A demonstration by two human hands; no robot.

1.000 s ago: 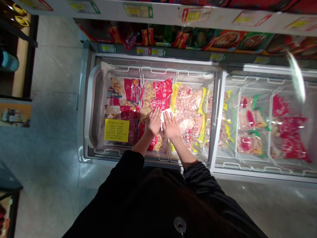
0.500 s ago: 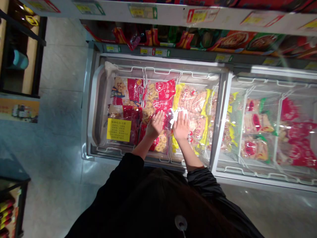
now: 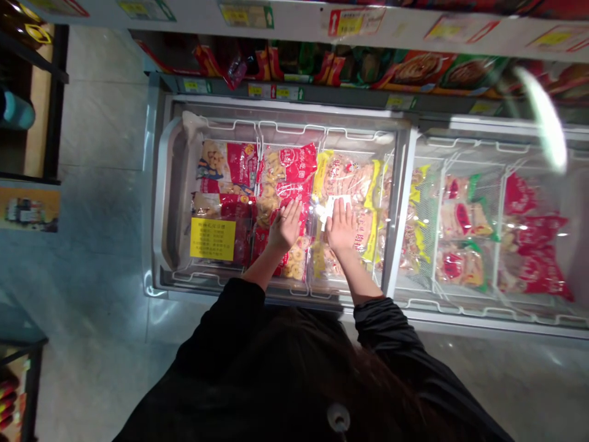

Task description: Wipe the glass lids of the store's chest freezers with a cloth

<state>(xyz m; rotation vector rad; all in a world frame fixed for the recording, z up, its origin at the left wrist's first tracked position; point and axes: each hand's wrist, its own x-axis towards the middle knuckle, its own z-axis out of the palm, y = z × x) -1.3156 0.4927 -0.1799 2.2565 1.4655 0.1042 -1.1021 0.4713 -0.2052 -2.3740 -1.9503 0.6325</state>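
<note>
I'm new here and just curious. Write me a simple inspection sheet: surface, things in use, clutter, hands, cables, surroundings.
Surface: glass lid of a chest freezer, with bright glare spots.
Things in use: white cloth or paper, partly under the right hand; exact material unclear.
Clutter: yellow notice at the left, on or under the glass, cannot tell; packaged foods below the glass.
Hands: left hand laid flat over red bags; right hand flat over the white piece.
Cables: nothing seen.
Surroundings: shelf with price tags behind the freezer; tiled floor.
</note>
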